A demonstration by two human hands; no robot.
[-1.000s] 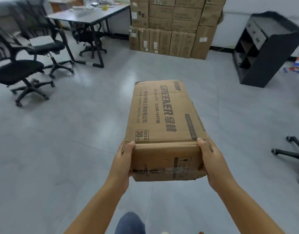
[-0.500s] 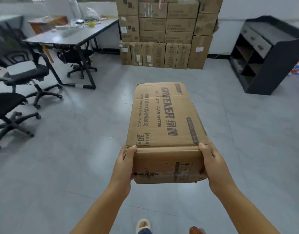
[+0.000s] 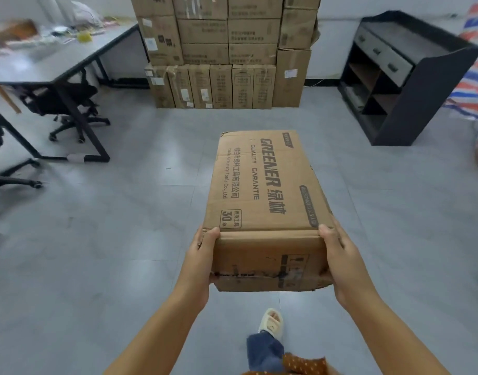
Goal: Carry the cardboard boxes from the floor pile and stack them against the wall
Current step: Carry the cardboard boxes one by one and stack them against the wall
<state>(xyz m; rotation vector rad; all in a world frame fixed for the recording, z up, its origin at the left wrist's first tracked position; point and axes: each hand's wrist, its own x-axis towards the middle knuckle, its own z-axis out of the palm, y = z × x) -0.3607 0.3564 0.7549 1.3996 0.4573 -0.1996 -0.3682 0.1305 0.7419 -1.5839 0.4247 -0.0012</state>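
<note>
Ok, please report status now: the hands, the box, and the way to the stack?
Left hand and right hand grip the cardboard box at its near end. Box off the floor. Stack against the wall ahead, bare floor between.

Straight ahead, stack of cardboard boxes [image 3: 227, 52] against the wall. Left of it a desk [image 3: 54, 66], office chair [image 3: 70, 109] tucked under, blurry clutter on top, maybe bags. Right, shelf unit [image 3: 410, 85]. Carried box [image 3: 264, 190] in front, over the floor [image 3: 124, 226].
</note>
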